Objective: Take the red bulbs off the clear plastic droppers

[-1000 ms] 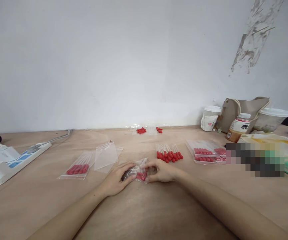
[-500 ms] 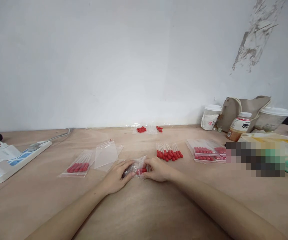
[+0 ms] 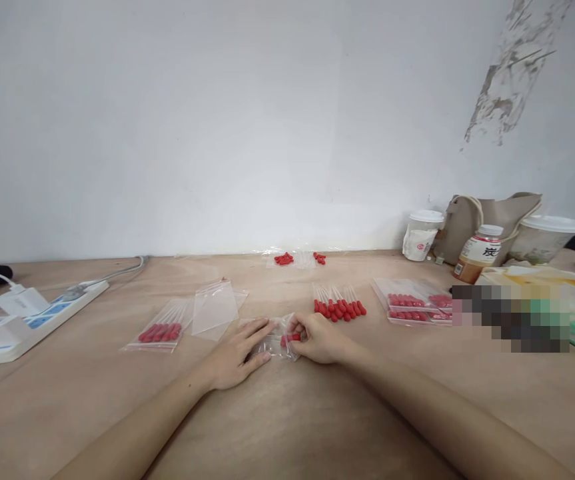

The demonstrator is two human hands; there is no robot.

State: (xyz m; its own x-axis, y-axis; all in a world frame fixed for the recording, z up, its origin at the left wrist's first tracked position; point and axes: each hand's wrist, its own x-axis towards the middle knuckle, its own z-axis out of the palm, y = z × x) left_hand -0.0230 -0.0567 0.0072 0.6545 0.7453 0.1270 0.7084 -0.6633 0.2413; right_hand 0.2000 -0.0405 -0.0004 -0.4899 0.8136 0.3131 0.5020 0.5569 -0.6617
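Note:
My left hand (image 3: 241, 353) lies palm down with its fingers spread, resting on a clear plastic bag (image 3: 270, 341) on the table. At the bag's right end, my right hand (image 3: 320, 338) has thumb and fingers closed round a red-tipped stick (image 3: 291, 339); its thin shaft points left at the bag, and how far it reaches inside is unclear. Just behind my right hand lies a fanned pile of white sticks with red tips (image 3: 340, 305). Flat zip bags (image 3: 214, 308) lie behind my left hand, beside a zip bag of several red-tipped sticks (image 3: 160, 332).
Filled zip bags (image 3: 412, 303) are stacked at the right. Near the wall lies clear packaging with red tips (image 3: 284, 259). A white power strip (image 3: 62, 310) with chargers stands left. Cups (image 3: 420, 237), a bottle (image 3: 480, 252) and a grey bag (image 3: 504, 208) stand back right.
My left hand has flattened over the clear bag, where its fingers were more curled before. My right fingers have shifted slightly right, and the bag now lies flatter.

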